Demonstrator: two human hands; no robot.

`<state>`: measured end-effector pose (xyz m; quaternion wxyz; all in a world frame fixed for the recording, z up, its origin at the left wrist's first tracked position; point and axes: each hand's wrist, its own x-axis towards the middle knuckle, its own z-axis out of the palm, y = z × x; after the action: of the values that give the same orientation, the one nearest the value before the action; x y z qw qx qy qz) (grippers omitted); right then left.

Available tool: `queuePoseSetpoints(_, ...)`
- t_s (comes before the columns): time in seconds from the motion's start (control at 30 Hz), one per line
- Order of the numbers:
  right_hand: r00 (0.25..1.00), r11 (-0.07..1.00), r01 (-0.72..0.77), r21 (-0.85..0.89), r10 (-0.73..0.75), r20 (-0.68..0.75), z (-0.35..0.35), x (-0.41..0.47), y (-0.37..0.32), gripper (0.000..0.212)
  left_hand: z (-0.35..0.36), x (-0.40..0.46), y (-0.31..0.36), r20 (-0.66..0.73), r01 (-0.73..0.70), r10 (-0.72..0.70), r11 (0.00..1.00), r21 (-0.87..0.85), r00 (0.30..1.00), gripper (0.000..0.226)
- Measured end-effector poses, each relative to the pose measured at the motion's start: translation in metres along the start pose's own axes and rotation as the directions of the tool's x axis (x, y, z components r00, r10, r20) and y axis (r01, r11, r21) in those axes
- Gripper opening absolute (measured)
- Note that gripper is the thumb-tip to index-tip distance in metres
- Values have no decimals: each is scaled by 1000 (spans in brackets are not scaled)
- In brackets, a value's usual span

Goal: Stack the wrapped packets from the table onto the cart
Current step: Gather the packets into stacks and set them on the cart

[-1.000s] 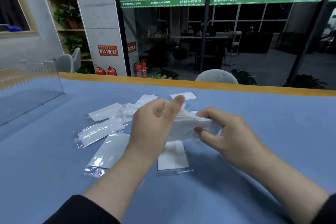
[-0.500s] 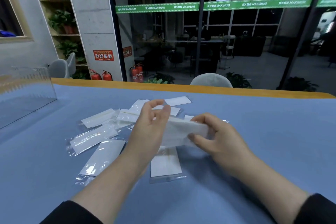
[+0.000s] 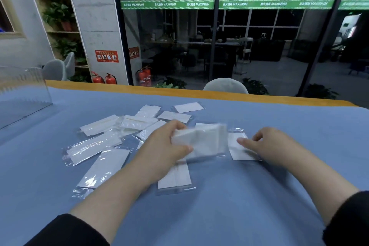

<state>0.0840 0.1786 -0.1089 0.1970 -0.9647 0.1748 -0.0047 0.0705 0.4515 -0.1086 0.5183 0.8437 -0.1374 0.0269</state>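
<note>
— Look at the left hand: its fingers and thumb are clamped round a small bundle of packets, held just above the bench.

— And the right hand?

— Its fingers are loosely curled, the tips coming down on a single packet lying flat just beside the bundle. Whether they have pinched it yet, I cannot tell; it looks more like touching.

— Why hold the bundle like that?

— My guess is the person gathers several into one hand so the other is free to feed more in, saving trips to the cart. No cart is in view from here.

— What's left on the bench?

— A scatter of loose packets to the left, some overlapping, and one packet partly under the left wrist. A few more lie towards the far edge.

— Room to work?

— Plenty of blue cloth to the right and near the body. A clear panel stands at the far left, well apart from the hands. The wooden edge runs behind the pile.
</note>
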Motion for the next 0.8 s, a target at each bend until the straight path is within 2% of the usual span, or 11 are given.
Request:
queuePoseSetpoints(0.13,999,994,-17,-112,21,36,11,9,-3,60,-6,3,-1,-150,22,-46,987,-159,988,30)
queuePoseSetpoints(0.2,998,994,-39,-101,44,50,11,12,-3,63,-7,3,-1,-163,39,-73,979,-201,984,30)
queuePoseSetpoints(0.37,995,999,-41,-33,44,90,9,17,-2,67,-9,7,0,-275,-21,-43,974,-224,961,36)
queuePoseSetpoints(0.57,998,998,0,64,-4,62,13,12,-7,44,-10,9,-4,-307,-12,-61,973,-231,950,39)
queuePoseSetpoints(0.67,985,960,155,234,-132,-108,9,2,-10,28,-11,10,-5,-320,-12,-74,966,-258,945,41)
queuePoseSetpoints(0.73,932,876,334,348,-251,-261,-3,-7,-11,21,-13,10,-4,-341,-11,-84,964,-266,936,42)
queuePoseSetpoints(0.8,875,779,483,400,-410,-259,-15,-17,-13,16,-15,10,-4,-351,-4,-92,964,-265,932,41)
